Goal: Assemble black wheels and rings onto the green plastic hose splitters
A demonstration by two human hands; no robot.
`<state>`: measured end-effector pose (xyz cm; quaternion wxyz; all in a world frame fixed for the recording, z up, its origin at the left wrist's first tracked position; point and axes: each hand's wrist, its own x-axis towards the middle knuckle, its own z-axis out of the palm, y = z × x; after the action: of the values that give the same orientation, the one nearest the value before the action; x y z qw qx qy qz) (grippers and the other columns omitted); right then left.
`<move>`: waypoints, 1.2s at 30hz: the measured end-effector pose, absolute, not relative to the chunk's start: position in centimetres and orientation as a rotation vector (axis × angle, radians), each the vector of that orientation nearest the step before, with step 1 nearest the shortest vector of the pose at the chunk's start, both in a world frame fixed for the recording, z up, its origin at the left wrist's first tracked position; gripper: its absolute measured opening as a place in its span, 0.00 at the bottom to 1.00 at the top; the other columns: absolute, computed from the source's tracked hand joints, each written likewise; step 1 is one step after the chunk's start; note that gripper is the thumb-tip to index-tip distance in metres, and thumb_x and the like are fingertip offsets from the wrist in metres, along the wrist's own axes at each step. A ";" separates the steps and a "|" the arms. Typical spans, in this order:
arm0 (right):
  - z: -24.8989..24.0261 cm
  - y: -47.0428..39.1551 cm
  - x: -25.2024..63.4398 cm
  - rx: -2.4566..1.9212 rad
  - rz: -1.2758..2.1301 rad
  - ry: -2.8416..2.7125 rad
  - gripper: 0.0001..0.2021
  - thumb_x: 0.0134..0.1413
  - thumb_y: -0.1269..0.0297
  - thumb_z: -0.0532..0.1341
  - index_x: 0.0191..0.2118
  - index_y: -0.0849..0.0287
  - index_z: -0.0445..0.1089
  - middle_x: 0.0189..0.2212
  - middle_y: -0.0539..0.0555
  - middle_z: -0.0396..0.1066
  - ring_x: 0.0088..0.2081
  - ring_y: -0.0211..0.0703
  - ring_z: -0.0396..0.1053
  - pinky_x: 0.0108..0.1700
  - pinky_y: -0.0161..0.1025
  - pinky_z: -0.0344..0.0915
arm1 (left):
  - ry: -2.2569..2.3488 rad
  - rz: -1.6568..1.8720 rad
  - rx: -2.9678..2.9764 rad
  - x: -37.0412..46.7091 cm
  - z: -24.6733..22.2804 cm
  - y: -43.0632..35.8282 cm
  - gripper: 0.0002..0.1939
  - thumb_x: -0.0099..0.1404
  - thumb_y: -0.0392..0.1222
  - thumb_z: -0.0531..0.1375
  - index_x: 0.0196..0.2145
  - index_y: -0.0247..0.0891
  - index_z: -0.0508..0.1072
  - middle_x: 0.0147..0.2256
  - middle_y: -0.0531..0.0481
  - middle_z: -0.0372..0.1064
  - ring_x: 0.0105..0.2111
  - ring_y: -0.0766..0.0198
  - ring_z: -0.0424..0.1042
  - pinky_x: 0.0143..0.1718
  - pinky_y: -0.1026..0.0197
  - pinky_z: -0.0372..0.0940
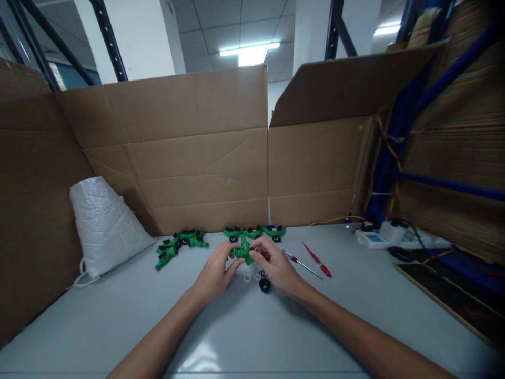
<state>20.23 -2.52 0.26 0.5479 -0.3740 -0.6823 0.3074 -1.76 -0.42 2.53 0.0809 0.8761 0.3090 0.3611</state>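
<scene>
Both my hands are closed on one green plastic toy part [242, 251] with ribbed stubs, held above the table. My left hand [215, 268] pinches its left side between thumb and fingers. My right hand [276, 263] grips the right side; whether a small piece is also between those fingertips is hidden. Below the hands lie a black wheel [264, 285] and a whitish ring [247, 277], with more small rings partly covered by my right hand. To the right of it rest a screwdriver with a long metal shaft [310, 269] and a red screwdriver [317, 260].
Green toy vehicles with black wheels stand at the back middle [252, 232], and more green pieces [179, 243] lie to their left. A white bag [104, 226] leans at the left. Cardboard walls [197, 158] enclose the table [236, 337]. A power strip [376, 239] with cables sits at right.
</scene>
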 end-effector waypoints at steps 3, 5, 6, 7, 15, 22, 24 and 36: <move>0.4 -2.4 20.0 -0.801 0.779 -1.603 0.12 0.68 0.51 0.61 0.44 0.54 0.69 0.31 0.48 0.70 0.35 0.42 0.69 0.37 0.38 0.65 | 0.900 1.064 2.594 -1.6 2.6 -0.7 0.12 0.77 0.44 0.57 0.56 0.43 0.68 0.47 0.44 0.70 0.45 0.56 0.71 0.49 0.54 0.69; 0.5 -2.3 20.0 -0.757 0.870 -1.563 0.12 0.68 0.51 0.61 0.45 0.54 0.69 0.32 0.49 0.72 0.34 0.43 0.70 0.35 0.37 0.65 | 0.877 1.048 2.587 -1.5 2.7 -0.8 0.11 0.77 0.44 0.56 0.55 0.43 0.68 0.47 0.44 0.70 0.46 0.56 0.71 0.49 0.54 0.69; 0.5 -2.2 19.9 -0.745 0.912 -1.536 0.13 0.68 0.50 0.61 0.46 0.54 0.69 0.33 0.50 0.72 0.33 0.42 0.70 0.33 0.36 0.64 | 0.871 1.046 2.580 -1.5 2.7 -0.8 0.11 0.77 0.44 0.57 0.55 0.43 0.69 0.47 0.44 0.70 0.46 0.56 0.71 0.50 0.54 0.68; 0.4 -2.1 19.9 -0.738 0.947 -1.505 0.14 0.67 0.49 0.62 0.46 0.54 0.69 0.32 0.50 0.73 0.31 0.41 0.69 0.30 0.35 0.63 | 0.869 1.049 2.570 -1.4 2.7 -0.8 0.11 0.77 0.44 0.57 0.55 0.42 0.69 0.47 0.44 0.70 0.46 0.56 0.71 0.50 0.55 0.68; 0.2 -1.5 20.0 -0.766 1.100 -1.383 0.22 0.61 0.40 0.65 0.43 0.57 0.71 0.24 0.45 0.64 0.20 0.32 0.54 0.21 0.31 0.47 | 0.854 1.102 2.329 -0.9 2.7 -0.8 0.12 0.74 0.47 0.61 0.51 0.41 0.73 0.46 0.46 0.70 0.44 0.58 0.71 0.45 0.58 0.68; 0.7 -1.8 19.9 -0.776 1.100 -1.370 0.25 0.57 0.38 0.66 0.44 0.58 0.72 0.24 0.45 0.65 0.19 0.32 0.53 0.20 0.32 0.47 | 0.726 1.091 2.065 -0.3 2.8 -0.6 0.14 0.74 0.49 0.61 0.50 0.38 0.75 0.48 0.43 0.73 0.49 0.55 0.72 0.51 0.56 0.68; 0.8 -1.8 19.9 -0.778 1.104 -1.377 0.25 0.57 0.39 0.66 0.44 0.57 0.72 0.25 0.46 0.67 0.19 0.32 0.53 0.20 0.32 0.47 | 0.707 1.078 2.002 -0.3 2.6 -0.3 0.15 0.74 0.50 0.61 0.49 0.37 0.75 0.47 0.43 0.74 0.47 0.55 0.73 0.52 0.55 0.67; -0.5 -1.6 20.0 -0.768 1.019 -1.518 0.15 0.65 0.49 0.64 0.45 0.56 0.69 0.30 0.48 0.73 0.22 0.34 0.58 0.23 0.33 0.54 | 0.722 1.098 1.820 -0.5 2.3 0.3 0.22 0.70 0.55 0.64 0.53 0.35 0.78 0.49 0.41 0.79 0.49 0.52 0.75 0.54 0.55 0.67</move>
<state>20.00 -1.65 -0.52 0.5475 -0.3240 -0.6407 0.4298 -0.48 0.33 2.27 0.4337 0.7305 0.2898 0.4408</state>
